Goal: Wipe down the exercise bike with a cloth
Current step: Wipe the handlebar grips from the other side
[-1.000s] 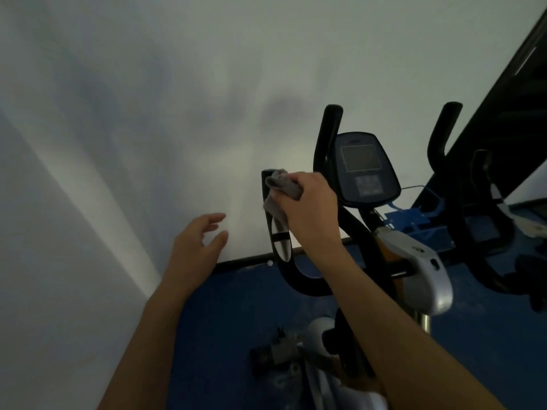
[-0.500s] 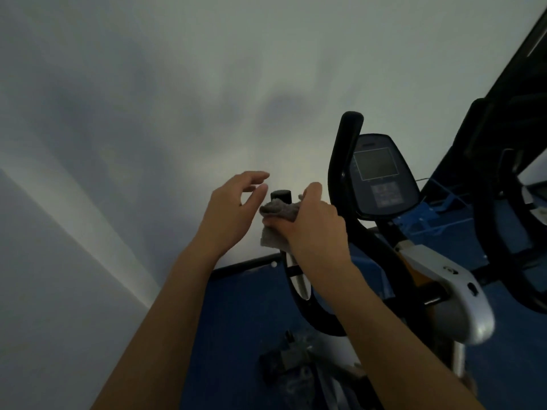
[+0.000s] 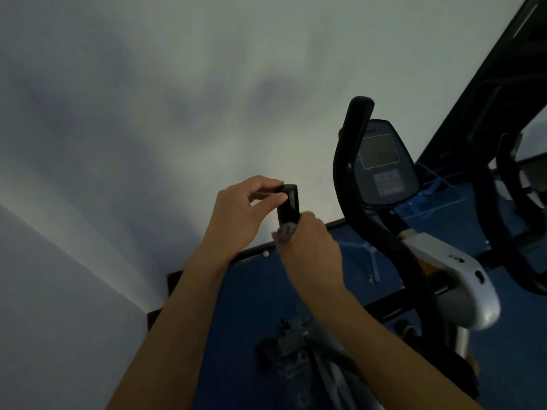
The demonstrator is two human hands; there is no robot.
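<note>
- Now I see the cloth (image 3: 285, 232), a grey wad, pressed against the left grip (image 3: 288, 204) of the bike (image 3: 453, 270), just under its capped top end.
- My right hand (image 3: 310, 253) has its fingers curled tight around the cloth and the grip together.
- My left hand (image 3: 242, 216) pinches the grip's top end between thumb and forefinger; I cannot tell how the other fingers lie.
- Right of the hands, the taller black handlebar (image 3: 352, 161) curves up beside the console (image 3: 383, 164), whose screen is dark.
- Below, the white frame cover (image 3: 461, 279) sits over the blue floor (image 3: 245, 306).
- Behind everything stands a pale wall (image 3: 177, 84), dimly lit.
</note>
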